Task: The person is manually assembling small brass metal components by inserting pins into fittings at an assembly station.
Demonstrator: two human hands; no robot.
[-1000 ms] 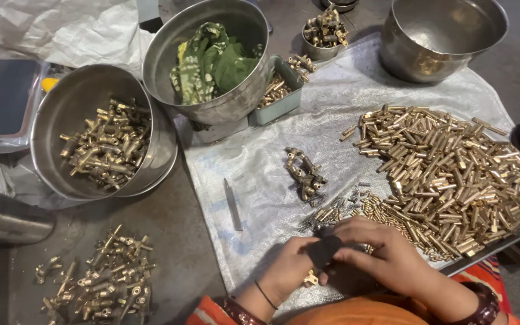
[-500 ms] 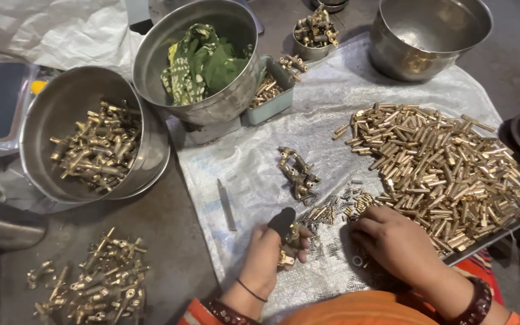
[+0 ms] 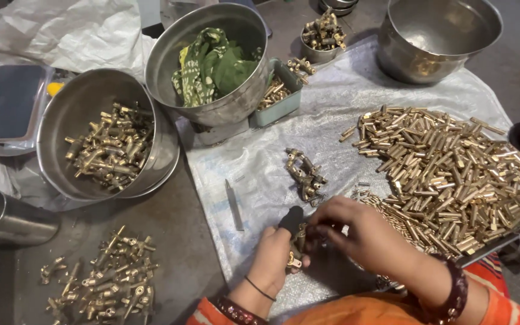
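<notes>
1. Head view: the left hand (image 3: 275, 256) pinches a small brass fitting (image 3: 297, 250) between thumb and fingers, thumb capped in a dark cover, low over the white woven sheet (image 3: 260, 168).
2. The right hand (image 3: 365, 238) closes its fingertips on the same fitting from the other side, so both hands grip it.
3. The fitting's long axis runs roughly upright in the picture, its lower end towards the person; which end is which I cannot tell.
4. Risk, as I judge it: the piece is small and smooth, so a loose pinch could drop it among the heap of brass tubes (image 3: 446, 171) just beside the right hand.
5. A small cluster of fittings (image 3: 305, 174) lies near, above the hands.
</notes>
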